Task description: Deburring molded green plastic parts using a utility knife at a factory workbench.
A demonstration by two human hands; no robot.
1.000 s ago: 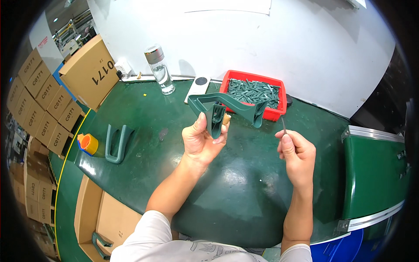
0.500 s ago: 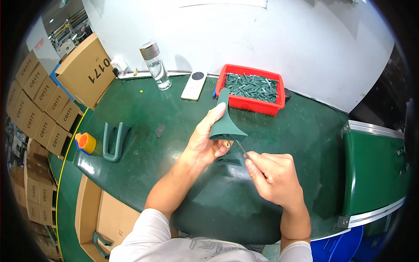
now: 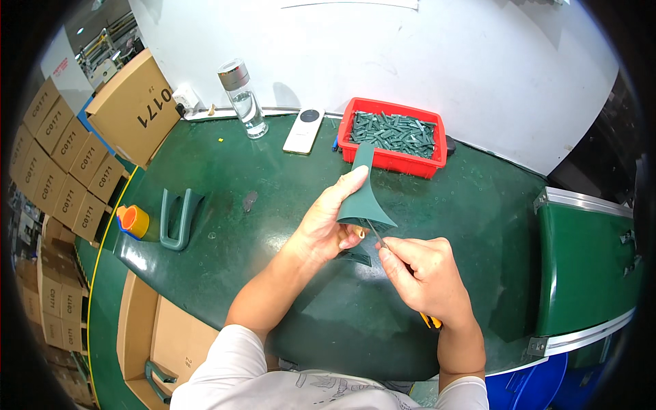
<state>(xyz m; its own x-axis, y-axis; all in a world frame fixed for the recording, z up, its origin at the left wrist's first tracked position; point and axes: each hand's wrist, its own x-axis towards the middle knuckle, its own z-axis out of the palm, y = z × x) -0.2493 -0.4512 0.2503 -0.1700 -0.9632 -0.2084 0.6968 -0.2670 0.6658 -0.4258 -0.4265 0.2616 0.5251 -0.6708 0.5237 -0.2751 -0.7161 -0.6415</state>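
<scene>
My left hand (image 3: 324,225) is closed round a green U-shaped plastic part (image 3: 363,200) with flared ends, held above the table. One end points toward me, and the other end shows lower down beneath my fingers. A beige cover, like a finger cot, sits on one left fingertip. My right hand (image 3: 427,270) is closed on a thin metal-bladed tool (image 3: 378,236), whose tip meets the edge of the near flared end. A yellow and black piece (image 3: 430,320) shows beneath my right palm, seemingly the tool's handle; most of it is hidden.
A red bin (image 3: 393,160) of small green pieces stands at the back, beside a phone (image 3: 303,132) and a glass bottle (image 3: 246,106). Another green U-shaped part (image 3: 179,222) and an orange tape roll (image 3: 134,221) lie left. An open carton (image 3: 137,328) is near left; a green conveyor (image 3: 588,266) stands right.
The green part has shifted slightly right and tilted in my left hand. My right hand has turned slightly, bringing the yellow and black piece into sight.
</scene>
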